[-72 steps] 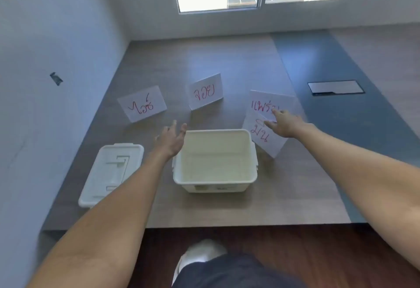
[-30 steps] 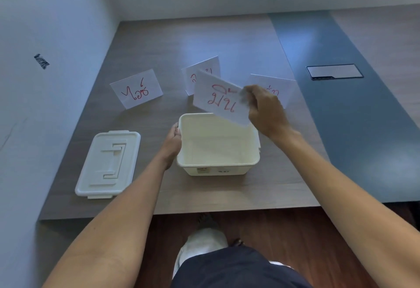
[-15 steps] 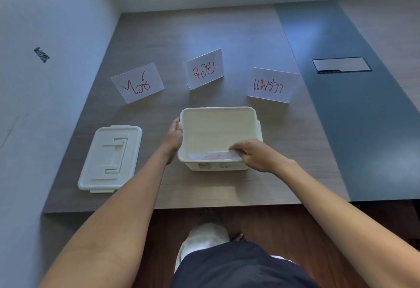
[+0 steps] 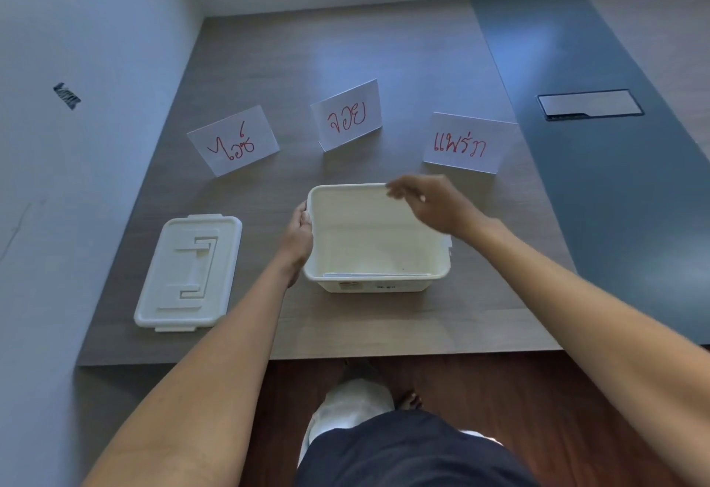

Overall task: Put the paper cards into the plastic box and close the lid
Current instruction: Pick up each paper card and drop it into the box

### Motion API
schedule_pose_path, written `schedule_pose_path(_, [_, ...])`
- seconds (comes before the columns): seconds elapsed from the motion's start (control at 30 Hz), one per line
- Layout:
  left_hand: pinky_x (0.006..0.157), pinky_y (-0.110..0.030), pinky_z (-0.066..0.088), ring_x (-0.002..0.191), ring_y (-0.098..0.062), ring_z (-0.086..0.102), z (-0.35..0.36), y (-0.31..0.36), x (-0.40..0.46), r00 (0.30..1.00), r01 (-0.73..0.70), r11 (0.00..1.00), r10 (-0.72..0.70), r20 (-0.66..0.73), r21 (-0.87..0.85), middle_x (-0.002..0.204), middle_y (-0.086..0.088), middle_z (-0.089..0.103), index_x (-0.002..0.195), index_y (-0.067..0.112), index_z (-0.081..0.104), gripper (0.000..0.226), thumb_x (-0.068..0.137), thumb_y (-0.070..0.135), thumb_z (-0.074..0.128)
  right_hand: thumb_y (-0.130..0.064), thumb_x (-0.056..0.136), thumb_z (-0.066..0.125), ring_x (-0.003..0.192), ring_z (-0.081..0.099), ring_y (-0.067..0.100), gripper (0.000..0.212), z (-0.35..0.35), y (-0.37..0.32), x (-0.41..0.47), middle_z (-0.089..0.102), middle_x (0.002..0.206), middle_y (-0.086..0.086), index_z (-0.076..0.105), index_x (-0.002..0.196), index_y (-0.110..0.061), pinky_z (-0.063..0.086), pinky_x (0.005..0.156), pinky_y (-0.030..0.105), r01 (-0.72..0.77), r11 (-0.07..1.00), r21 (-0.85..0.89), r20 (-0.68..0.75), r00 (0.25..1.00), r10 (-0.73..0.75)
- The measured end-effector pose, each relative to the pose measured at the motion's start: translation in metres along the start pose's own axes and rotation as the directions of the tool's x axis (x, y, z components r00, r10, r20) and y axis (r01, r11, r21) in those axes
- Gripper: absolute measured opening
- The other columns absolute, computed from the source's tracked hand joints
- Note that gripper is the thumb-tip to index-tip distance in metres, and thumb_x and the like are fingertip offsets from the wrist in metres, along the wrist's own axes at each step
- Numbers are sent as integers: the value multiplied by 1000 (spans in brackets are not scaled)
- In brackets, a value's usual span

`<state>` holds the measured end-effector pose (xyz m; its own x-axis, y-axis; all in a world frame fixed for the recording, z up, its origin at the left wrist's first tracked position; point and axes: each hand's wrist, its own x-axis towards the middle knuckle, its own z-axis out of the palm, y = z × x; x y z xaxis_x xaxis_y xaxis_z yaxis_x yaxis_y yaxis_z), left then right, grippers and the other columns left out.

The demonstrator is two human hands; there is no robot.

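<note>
**Kid 1:** Head camera looks down. What is closest?

**Kid 2:** At 6 o'clock I see dark clothes (image 4: 407, 452) and a white shoe (image 4: 351, 404) on the brown floor (image 4: 538, 409). Two bare arms reach out over the table (image 4: 345, 325).

**Kid 1:** What is next?

**Kid 2:** The white box (image 4: 378, 283) sits in the middle of the table with no top on. One paper card (image 4: 376, 275) lies flat inside, by the near wall. The left hand (image 4: 297, 240) holds the box's rim at 9 o'clock, with its fingers closed around the edge.

**Kid 1:** And the other hand?

**Kid 2:** The right hand (image 4: 434, 204) is up in the air over the far right part of the box, about 1 o'clock. Its fingers are loose and spread, and it holds nothing.

**Kid 1:** Where is the lid?

**Kid 2:** The lid (image 4: 188, 273) lies flat on the table at 9 o'clock from the box, well apart from it.

**Kid 1:** What is farther back?

**Kid 2:** Three cards with red writing stand up behind the box. The left card (image 4: 233, 140) is at 10 o'clock, the middle card (image 4: 347, 115) is at 12 o'clock, and the right card (image 4: 466, 142) is at 1 o'clock. Way off at 2 o'clock a small flat plate (image 4: 589, 104) is set into the blue strip (image 4: 614, 187) of the table.
</note>
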<state>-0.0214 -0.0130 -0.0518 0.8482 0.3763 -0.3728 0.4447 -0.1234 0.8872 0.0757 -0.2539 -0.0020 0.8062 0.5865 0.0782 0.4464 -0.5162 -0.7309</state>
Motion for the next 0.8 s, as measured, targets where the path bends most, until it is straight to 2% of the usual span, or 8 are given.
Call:
schedule_pose_path(0.13, [89, -25, 42, 117, -12, 50, 4, 2, -3, 1000, 6, 1000, -6, -18, -19, 133, 3, 53, 144, 28, 41, 40, 109, 29, 22, -8, 96, 48, 112, 67, 27, 34, -28, 21, 47, 70, 122, 12, 64, 126, -6, 49, 100, 35, -70, 992, -102, -134, 989, 56])
schedule_pose_path(0.2, [82, -20, 39, 111, -8, 51, 6, 4, -5, 999, 7, 999, -8, -32, -33, 128, 7, 53, 143, 27, 41, 40, 109, 28, 22, -24, 100, 46, 122, 59, 30, 40, -40, 40, 67, 60, 138, 10, 54, 138, -15, 43, 104, 39, -188, 964, -190, -122, 978, 167])
schedule_pose_path(0.33, [95, -26, 38, 119, -10, 48, 8, 1, -2, 999, -9, 1000, 8, -49, -24, 132, 6, 52, 144, 27, 40, 40, 109, 28, 22, -55, 96, 35, 137, 43, 32, 60, -55, 91, 94, 33, 159, 5, 32, 150, -31, 32, 113, 49, -345, 838, -424, -52, 933, 357])
schedule_pose_path(0.43, [98, -26, 35, 122, -10, 47, 8, 0, -2, 999, -2, 1000, 2, -42, -20, 132, 9, 51, 146, 28, 39, 41, 109, 28, 21, -45, 98, 40, 147, 26, 31, 61, -65, 121, 103, 23, 161, 14, 27, 152, -21, 21, 116, 46, -410, 771, -486, -106, 904, 414])
schedule_pose_path(0.53, [97, -27, 34, 121, -10, 47, 7, -1, -2, 999, 4, 1000, -4, -35, -11, 130, 10, 52, 145, 31, 38, 40, 109, 31, 21, -42, 97, 46, 146, 21, 37, 65, -73, 134, 105, 22, 159, 19, 23, 153, -17, 17, 116, 48, -510, 714, -480, -238, 859, 453])
schedule_pose_path(0.67, [96, -27, 36, 121, -11, 49, 6, -2, -1, 999, -5, 1000, 5, -44, 1, 129, 10, 53, 144, 32, 39, 40, 108, 32, 22, -32, 98, 45, 139, 28, 39, 61, -79, 149, 106, 33, 148, 24, 22, 150, -12, 15, 116, 50, -568, 602, -562, -247, 809, 533])
schedule_pose_path(0.73, [97, -27, 36, 121, -11, 48, 7, -3, -1, 999, -9, 1000, 8, -42, -17, 132, 9, 53, 145, 30, 39, 40, 109, 32, 22, -17, 94, 48, 132, 35, 41, 53, -79, 153, 104, 39, 139, 24, 31, 144, -9, 15, 115, 50, -562, 578, -592, -274, 815, 511])
schedule_pose_path(0.8, [94, -27, 38, 120, -11, 49, 7, -3, -1, 999, -10, 1000, 9, -41, -22, 132, 8, 54, 145, 31, 39, 40, 109, 32, 22, -6, 89, 49, 121, 46, 42, 43, -77, 155, 103, 47, 127, 25, 43, 132, -5, 24, 109, 49, -538, 565, -626, -298, 834, 464])
